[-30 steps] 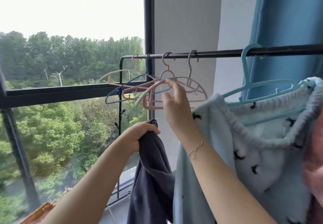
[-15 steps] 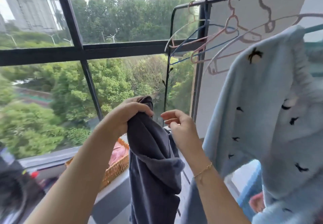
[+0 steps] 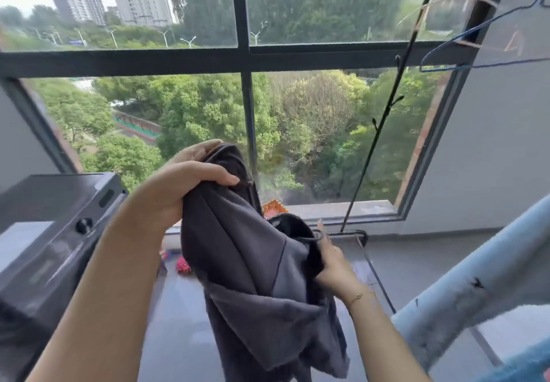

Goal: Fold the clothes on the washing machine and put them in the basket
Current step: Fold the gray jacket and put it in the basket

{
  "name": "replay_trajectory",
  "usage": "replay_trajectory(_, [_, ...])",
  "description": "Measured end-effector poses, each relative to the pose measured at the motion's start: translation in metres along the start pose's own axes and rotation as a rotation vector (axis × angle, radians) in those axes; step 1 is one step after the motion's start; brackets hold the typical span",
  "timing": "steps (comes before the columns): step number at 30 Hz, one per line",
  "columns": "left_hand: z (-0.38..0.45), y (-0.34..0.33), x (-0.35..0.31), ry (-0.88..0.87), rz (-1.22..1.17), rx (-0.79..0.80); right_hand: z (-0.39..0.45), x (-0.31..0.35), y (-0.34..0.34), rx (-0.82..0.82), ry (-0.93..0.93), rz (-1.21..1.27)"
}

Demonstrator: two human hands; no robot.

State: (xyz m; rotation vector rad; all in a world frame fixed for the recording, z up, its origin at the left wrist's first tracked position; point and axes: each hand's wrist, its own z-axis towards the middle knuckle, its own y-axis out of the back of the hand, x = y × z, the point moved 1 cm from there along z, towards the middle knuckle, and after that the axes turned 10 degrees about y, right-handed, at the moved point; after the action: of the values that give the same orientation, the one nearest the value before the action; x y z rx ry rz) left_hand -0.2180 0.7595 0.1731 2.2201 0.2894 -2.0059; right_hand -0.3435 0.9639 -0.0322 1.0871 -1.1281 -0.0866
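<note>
Right hand (image 3: 333, 262) dropped lower, now gripping dark garment (image 3: 256, 277) mid-fold; left hand (image 3: 178, 185) clutches its top; washing machine (image 3: 44, 232) at left.

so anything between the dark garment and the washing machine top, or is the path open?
Nothing visible blocks it. The left hand and right hand hold the dark garment in mid-air; the washing machine sits to the left, only open air between them.

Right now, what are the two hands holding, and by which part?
Both hold the dark grey garment: the left hand grips its bunched top, the right hand grips a fold at its right side, lower down.
</note>
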Motion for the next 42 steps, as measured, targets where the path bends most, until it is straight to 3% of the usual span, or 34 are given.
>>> replay_trajectory(3, [-0.021,0.056,0.003,0.002,-0.028,-0.050,0.018,0.047,-0.055,0.152,0.043,0.492])
replay_trajectory(6, [-0.046,0.115,0.012,0.025,-0.035,-0.153,0.036,0.093,-0.107,0.278,0.032,0.662])
replay_trajectory(13, [-0.110,0.240,0.048,0.041,-0.152,-0.492,0.094,0.186,-0.167,0.068,-0.214,1.432])
replay_trajectory(15, [-0.119,0.260,0.058,0.043,-0.170,-0.539,0.111,0.209,-0.173,0.053,-0.273,1.481])
replay_trajectory(18, [-0.128,0.289,0.068,0.055,-0.148,-0.637,0.135,0.246,-0.188,0.132,-0.201,1.502])
replay_trajectory(22, [-0.123,0.325,0.073,0.047,-0.103,-0.762,0.173,0.286,-0.201,0.117,-0.105,1.493])
replay_trajectory(31, [-0.026,0.421,0.081,0.100,-0.151,-1.047,0.328,0.354,-0.229,-0.001,0.023,1.313])
replay_trajectory(37, [0.066,0.494,0.055,0.079,-0.253,-1.133,0.454,0.391,-0.235,0.127,-0.012,1.374])
replay_trajectory(42, [0.118,0.547,0.020,-0.038,-0.354,-1.225,0.542,0.443,-0.236,0.250,0.023,1.416])
